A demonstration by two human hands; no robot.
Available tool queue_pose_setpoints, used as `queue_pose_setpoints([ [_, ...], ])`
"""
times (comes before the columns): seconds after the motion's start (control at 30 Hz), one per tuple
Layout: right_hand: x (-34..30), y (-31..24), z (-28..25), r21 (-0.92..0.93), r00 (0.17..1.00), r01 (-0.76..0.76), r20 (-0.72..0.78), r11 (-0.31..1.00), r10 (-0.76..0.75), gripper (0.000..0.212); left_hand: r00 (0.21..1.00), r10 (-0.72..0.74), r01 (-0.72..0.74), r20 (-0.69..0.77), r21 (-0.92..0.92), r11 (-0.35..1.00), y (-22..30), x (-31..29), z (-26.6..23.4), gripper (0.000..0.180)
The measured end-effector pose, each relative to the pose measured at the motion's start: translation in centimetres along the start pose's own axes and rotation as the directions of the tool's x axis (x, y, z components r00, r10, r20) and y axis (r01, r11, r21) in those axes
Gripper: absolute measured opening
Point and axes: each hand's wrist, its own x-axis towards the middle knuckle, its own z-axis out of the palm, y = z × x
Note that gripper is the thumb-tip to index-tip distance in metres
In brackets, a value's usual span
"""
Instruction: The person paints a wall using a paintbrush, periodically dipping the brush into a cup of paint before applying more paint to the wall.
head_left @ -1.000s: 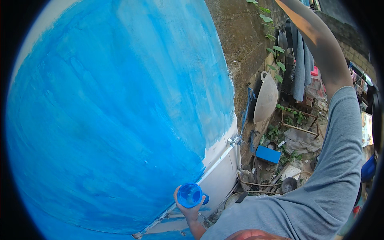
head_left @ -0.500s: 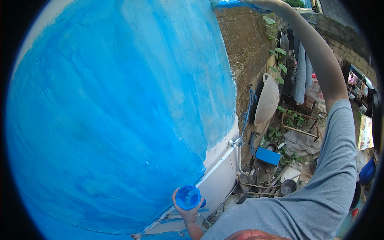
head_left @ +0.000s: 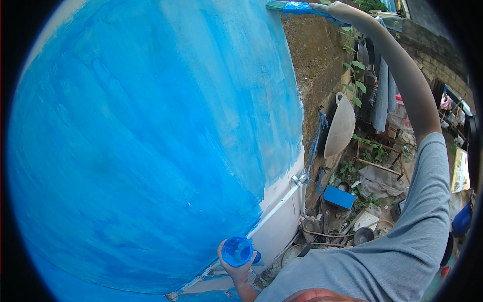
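A wall point(head_left: 151, 151) streaked with wet-looking blue paint fills the left and middle of the view. High up at its right edge, my right hand point(head_left: 338, 11) grips a paintbrush point(head_left: 299, 7) with a blue-smeared body. The brush's bristles lie at the painted surface near the top of the view. Low down, close to the wall's bottom, my left hand point(head_left: 238, 273) is wrapped round a blue cup point(head_left: 237, 251). Its open top faces up, and blue paint coats the inside.
A white pipe with a tap point(head_left: 300, 179) runs along the unpainted lower wall. A large pale wok-shaped pan point(head_left: 340, 126) hangs on the rough side wall. Below stand a blue box point(head_left: 338, 197), a dark pot point(head_left: 363, 235) and a rusty frame point(head_left: 380, 165) among plants and debris.
My right hand and the brush have shifted slightly down into view, so the bristles now show. The cup stays in my left hand, almost unmoved.
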Motion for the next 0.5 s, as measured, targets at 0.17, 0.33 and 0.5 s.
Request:
queue_pose_setpoints([
  [0.17, 3.4, -2.9, -2.2, 0.441, 0.948, 0.297, -0.239, 0.847, -0.209, 0.053, 0.998, 0.031, -0.033, 0.046, 0.032, 0.999, -0.1, 0.6, 0.0, 0.095],
  [0.33, 1.6, -5.6, 2.0, 0.409, 0.85, 0.526, -0.219, 0.746, -0.479, 0.064, 0.997, 0.06, -0.06, 0.045, 0.007, 0.998, 0.2, 0.7, 1.1, 0.095],
  [0.5, -2.2, -1.9, 0.4, -0.074, 0.991, 0.133, 0.007, 0.988, -0.133, 0.077, 0.999, -0.011, 0.012, 0.037, -0.006, 1.0, 0.3, -0.2, 1.1, 0.094],
])
